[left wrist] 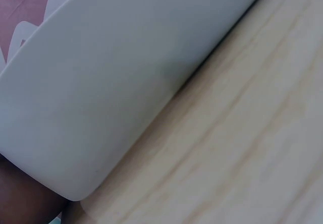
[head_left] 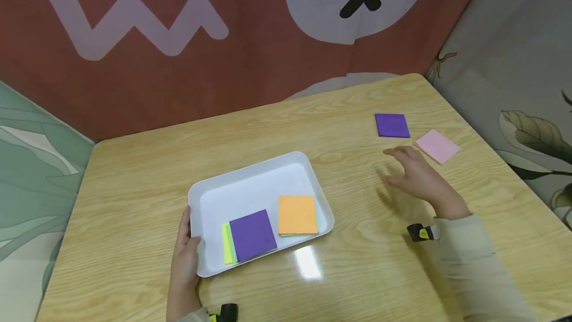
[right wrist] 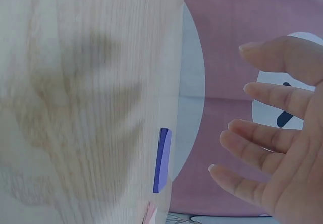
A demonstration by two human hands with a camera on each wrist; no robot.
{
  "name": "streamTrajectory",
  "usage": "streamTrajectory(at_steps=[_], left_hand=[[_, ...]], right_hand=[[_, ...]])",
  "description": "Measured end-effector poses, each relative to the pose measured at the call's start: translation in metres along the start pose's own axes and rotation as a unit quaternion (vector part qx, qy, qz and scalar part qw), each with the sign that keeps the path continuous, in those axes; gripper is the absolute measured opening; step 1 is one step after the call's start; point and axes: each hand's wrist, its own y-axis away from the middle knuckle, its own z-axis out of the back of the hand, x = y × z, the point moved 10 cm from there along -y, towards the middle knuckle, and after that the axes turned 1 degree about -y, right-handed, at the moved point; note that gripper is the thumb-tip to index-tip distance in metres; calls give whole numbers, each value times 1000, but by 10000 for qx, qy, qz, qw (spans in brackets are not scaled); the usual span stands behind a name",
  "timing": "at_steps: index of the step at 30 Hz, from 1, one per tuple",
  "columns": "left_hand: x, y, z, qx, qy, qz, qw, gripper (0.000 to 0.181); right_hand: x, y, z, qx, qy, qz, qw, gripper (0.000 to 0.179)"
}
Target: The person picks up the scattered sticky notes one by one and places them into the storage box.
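Observation:
A white tray (head_left: 241, 190) lies on the wooden table, and my left hand (head_left: 184, 262) grips its left end with the thumb at the rim. Inside, a purple sticky-note pad (head_left: 253, 236) overlaps yellow-green notes (head_left: 227, 246), and an orange pad (head_left: 297, 215) sits to their right. My right hand (head_left: 416, 177) is held over the table with fingers spread and nothing in it. Just beyond it are a second purple pad (head_left: 393, 125) and a pink pad (head_left: 437, 146). In the left wrist view, the tray's outer wall (left wrist: 111, 88) fills much of the picture.
The wooden table (head_left: 134, 188) ends at a red-brown curtain (head_left: 250, 73) along the back. Patterned cloth (head_left: 514, 73) hangs by the right edge, and green leafy cloth (head_left: 35, 163) by the left. A glare spot shows in front of the tray.

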Motion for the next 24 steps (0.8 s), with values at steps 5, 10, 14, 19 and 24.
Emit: streamTrajectory(at_steps=[5, 10, 14, 19, 24], left_hand=[[0, 0, 1, -16, 69, 15, 10000, 69], [-1, 0, -1, 52, 130, -78, 9999, 69], [-2, 0, -1, 88, 147, -143, 9998, 70], [-1, 0, -1, 70, 163, -108, 9998, 70], [1, 0, 0, 9, 144, 3, 9999, 70]], right_hand=[[-6, 0, 4, -8, 7, -23, 10000, 57], [-15, 4, 10, -78, 70, -183, 9998, 57], [-21, 6, 13, -74, 15, -266, 9996, 56], [-30, 8, 17, -67, 25, -387, 9992, 57], [-42, 7, 27, -200, 175, -432, 9987, 57]])
